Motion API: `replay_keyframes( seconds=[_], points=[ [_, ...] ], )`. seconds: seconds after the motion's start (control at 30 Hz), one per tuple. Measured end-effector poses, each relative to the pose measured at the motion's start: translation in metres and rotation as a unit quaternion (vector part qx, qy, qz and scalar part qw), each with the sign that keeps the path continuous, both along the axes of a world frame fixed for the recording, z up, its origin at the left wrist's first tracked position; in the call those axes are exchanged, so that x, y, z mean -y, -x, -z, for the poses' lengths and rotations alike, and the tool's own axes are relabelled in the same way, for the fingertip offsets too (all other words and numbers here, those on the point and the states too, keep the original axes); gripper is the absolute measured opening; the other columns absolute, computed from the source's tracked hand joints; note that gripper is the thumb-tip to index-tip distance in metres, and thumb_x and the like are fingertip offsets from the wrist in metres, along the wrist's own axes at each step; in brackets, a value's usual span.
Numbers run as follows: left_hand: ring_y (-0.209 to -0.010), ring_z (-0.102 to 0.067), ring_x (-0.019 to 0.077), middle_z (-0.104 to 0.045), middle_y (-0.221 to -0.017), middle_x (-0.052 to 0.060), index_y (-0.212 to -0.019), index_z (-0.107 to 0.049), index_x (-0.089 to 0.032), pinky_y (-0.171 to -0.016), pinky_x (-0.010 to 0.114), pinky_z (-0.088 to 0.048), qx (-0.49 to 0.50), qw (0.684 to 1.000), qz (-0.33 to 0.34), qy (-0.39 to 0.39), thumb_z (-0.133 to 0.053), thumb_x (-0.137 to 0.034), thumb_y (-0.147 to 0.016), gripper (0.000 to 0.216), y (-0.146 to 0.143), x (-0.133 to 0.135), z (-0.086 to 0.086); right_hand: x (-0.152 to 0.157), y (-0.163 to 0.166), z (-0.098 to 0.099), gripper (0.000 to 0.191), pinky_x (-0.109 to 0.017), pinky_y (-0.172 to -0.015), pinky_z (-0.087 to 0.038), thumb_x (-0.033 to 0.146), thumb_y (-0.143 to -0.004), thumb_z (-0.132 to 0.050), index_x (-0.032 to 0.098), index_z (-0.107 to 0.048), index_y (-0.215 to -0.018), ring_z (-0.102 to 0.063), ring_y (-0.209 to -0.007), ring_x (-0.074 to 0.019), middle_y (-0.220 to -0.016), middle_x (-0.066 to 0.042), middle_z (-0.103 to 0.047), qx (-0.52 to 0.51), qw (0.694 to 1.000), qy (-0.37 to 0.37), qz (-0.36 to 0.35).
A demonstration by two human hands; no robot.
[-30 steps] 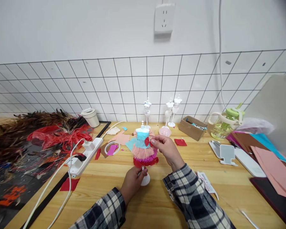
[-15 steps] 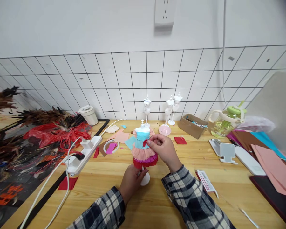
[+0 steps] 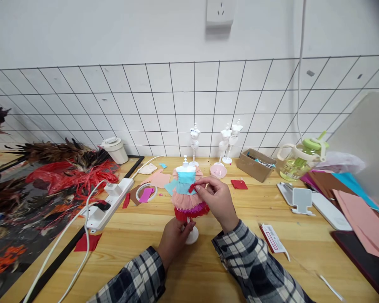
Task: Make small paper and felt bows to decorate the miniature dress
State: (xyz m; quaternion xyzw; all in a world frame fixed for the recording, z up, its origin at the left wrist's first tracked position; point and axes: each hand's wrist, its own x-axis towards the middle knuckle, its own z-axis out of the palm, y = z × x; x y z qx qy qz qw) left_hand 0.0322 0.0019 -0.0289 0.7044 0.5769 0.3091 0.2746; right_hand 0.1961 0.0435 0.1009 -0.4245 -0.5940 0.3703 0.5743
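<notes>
A small white dress form (image 3: pixel 186 167) stands on the table in front of me, tilted slightly left. On it is a paper dress (image 3: pixel 187 189) with a light blue bodice, a peach ruffle, and magenta and red fringed layers below. My left hand (image 3: pixel 174 239) is closed around the dress form's stand just above its round white base (image 3: pixel 192 236). At the right side of the waist, my right hand (image 3: pixel 219 203) pinches a small red paper piece (image 3: pixel 192 188) against or very close to the blue paper. Whether it touches the dress I cannot tell.
Several white dress forms (image 3: pixel 194 143), a pink bowl (image 3: pixel 218 170) and a cardboard box (image 3: pixel 255 165) stand behind. Left are a tape roll (image 3: pixel 137 194), paper scraps, a power strip (image 3: pixel 112 206) with cables, and feathers (image 3: pixel 60 153). A bottle (image 3: pixel 298 162) and paper sheets (image 3: pixel 363 219) are right.
The dress form has tilted a little to the left, and the red piece sits slightly lower and further left. Both hands keep their grip. My view has shifted slightly.
</notes>
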Motion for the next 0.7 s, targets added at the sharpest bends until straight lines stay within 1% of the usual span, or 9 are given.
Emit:
replay_keyframes(
  seconds=[0.13,0.2,0.27,0.33,0.37,0.43,0.5,0.57,0.7],
  points=[
    [-0.068,-0.060,0.0163,-0.068,-0.073,0.003,-0.072,-0.062,-0.020,-0.057,0.023,-0.038,-0.009,1.000,0.004,0.015,-0.047,-0.046,-0.090,0.035,0.001,0.000,-0.002,0.002,0.003,0.000,0.013,-0.022,-0.044,-0.025,0.023,-0.074,-0.064,0.017,-0.068,-0.085,-0.029,-0.045,-0.0071,-0.063,0.003,-0.054,0.028,0.999,0.003,0.045],
    [-0.068,-0.060,0.0164,-0.068,-0.073,0.003,-0.074,-0.062,-0.020,-0.057,0.023,-0.038,-0.026,0.999,0.011,0.014,-0.047,-0.046,-0.089,0.034,0.001,0.001,-0.005,0.003,0.004,0.000,0.010,-0.023,-0.045,-0.027,0.024,-0.075,-0.066,0.018,-0.068,-0.082,-0.032,-0.046,-0.0082,-0.063,0.003,-0.056,0.054,0.996,-0.007,0.066],
    [-0.068,-0.060,0.0171,-0.068,-0.074,0.004,-0.075,-0.062,-0.020,-0.058,0.024,-0.039,-0.049,0.999,0.016,0.011,-0.047,-0.047,-0.089,0.033,0.001,0.001,-0.009,0.004,0.003,0.001,0.007,-0.024,-0.049,-0.032,0.025,-0.077,-0.065,0.020,-0.069,-0.078,-0.041,-0.052,-0.0105,-0.070,0.000,-0.063,0.081,0.993,-0.045,0.077],
    [-0.069,-0.060,0.0179,-0.068,-0.075,0.005,-0.074,-0.062,-0.020,-0.060,0.024,-0.039,-0.064,0.998,0.017,0.008,-0.047,-0.047,-0.088,0.033,0.001,0.001,-0.011,0.004,0.003,0.002,0.009,-0.026,-0.056,-0.038,0.024,-0.081,-0.062,0.021,-0.071,-0.082,-0.049,-0.061,-0.0133,-0.082,-0.003,-0.067,0.099,0.988,-0.092,0.079],
    [-0.070,-0.060,0.0182,-0.068,-0.075,0.005,-0.074,-0.062,-0.020,-0.061,0.025,-0.040,-0.068,0.998,0.017,0.007,-0.047,-0.047,-0.088,0.034,0.001,0.001,-0.012,0.004,0.004,0.004,0.011,-0.027,-0.059,-0.040,0.023,-0.082,-0.060,0.021,-0.071,-0.085,-0.051,-0.064,-0.0142,-0.085,-0.004,-0.068,0.103,0.985,-0.110,0.083],
    [-0.072,-0.061,0.0184,-0.068,-0.076,0.005,-0.075,-0.062,-0.020,-0.062,0.025,-0.040,-0.069,0.997,0.020,0.004,-0.047,-0.047,-0.089,0.034,0.000,0.001,-0.013,0.005,0.006,0.007,0.011,-0.027,-0.062,-0.041,0.021,-0.083,-0.058,0.021,-0.068,-0.085,-0.052,-0.065,-0.0143,-0.081,-0.003,-0.065,0.107,0.981,-0.126,0.098],
    [-0.071,-0.060,0.0181,-0.068,-0.076,0.005,-0.075,-0.062,-0.020,-0.062,0.025,-0.039,-0.071,0.997,0.022,0.002,-0.047,-0.047,-0.089,0.033,0.000,0.001,-0.013,0.005,0.008,0.010,0.007,-0.027,-0.061,-0.041,0.019,-0.082,-0.057,0.020,-0.064,-0.080,-0.050,-0.061,-0.0131,-0.074,-0.001,-0.061,0.106,0.979,-0.128,0.116],
    [-0.069,-0.060,0.0175,-0.067,-0.074,0.004,-0.074,-0.062,-0.020,-0.060,0.025,-0.037,-0.077,0.997,0.020,0.005,-0.047,-0.046,-0.089,0.033,0.000,0.002,-0.013,0.006,0.010,0.011,0.009,-0.026,-0.060,-0.041,0.017,-0.082,-0.057,0.020,-0.061,-0.075,-0.049,-0.059,-0.0126,-0.073,0.000,-0.060,0.104,0.978,-0.137,0.117],
    [-0.067,-0.059,0.0166,-0.067,-0.073,0.004,-0.072,-0.060,-0.019,-0.060,0.024,-0.036,-0.086,0.996,0.024,0.004,-0.047,-0.045,-0.089,0.033,0.000,0.002,-0.014,0.006,0.011,0.011,0.018,-0.027,-0.064,-0.044,0.013,-0.084,-0.052,0.021,-0.068,-0.080,-0.056,-0.070,-0.0144,-0.082,-0.003,-0.064,0.105,0.977,-0.158,0.094]
  ],
)
